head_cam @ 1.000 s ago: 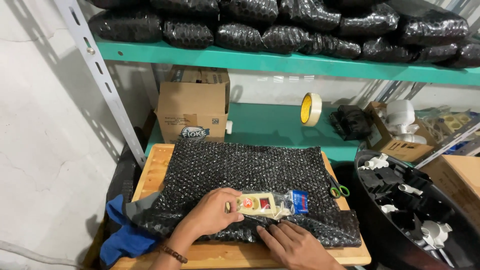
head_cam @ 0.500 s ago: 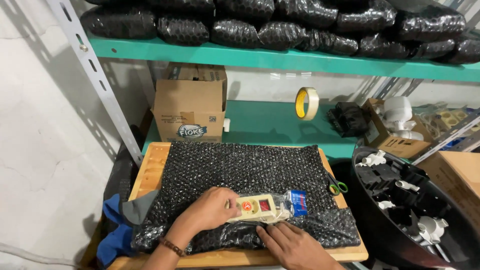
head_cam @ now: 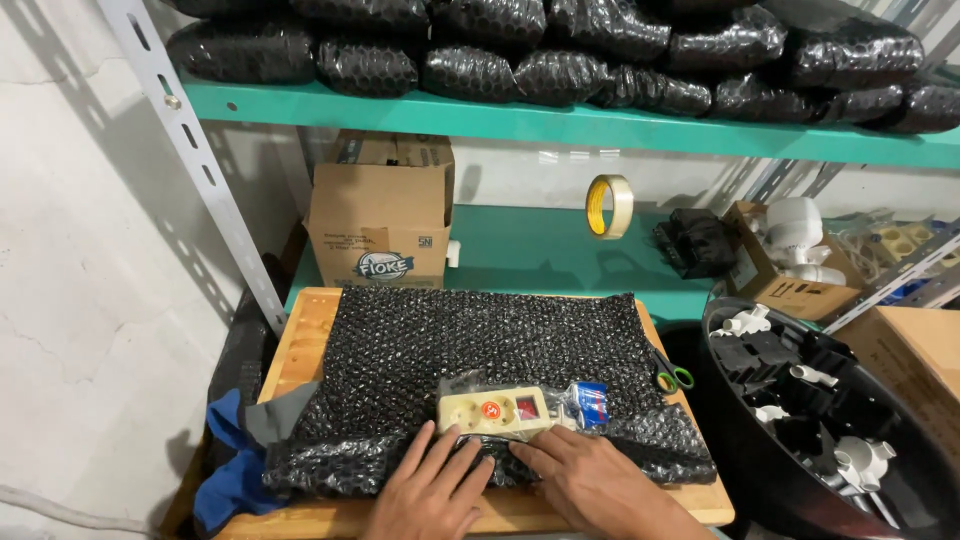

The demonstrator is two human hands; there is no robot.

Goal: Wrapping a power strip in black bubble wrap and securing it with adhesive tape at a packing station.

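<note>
Both hands lay flat with fingers spread, gripping nothing: the left hand (head_cam: 432,492) and right hand (head_cam: 583,478) pressed the near edge of the black bubble wrap (head_cam: 470,350), the cream power strip (head_cam: 496,410) lying just beyond their fingertips on the wooden board (head_cam: 300,335)

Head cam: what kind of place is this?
Likely a packing or storeroom bench: black bubble wrap sheet under a bagged power strip, wrapped bundles on a green shelf, tape roll, cardboard box.
</note>
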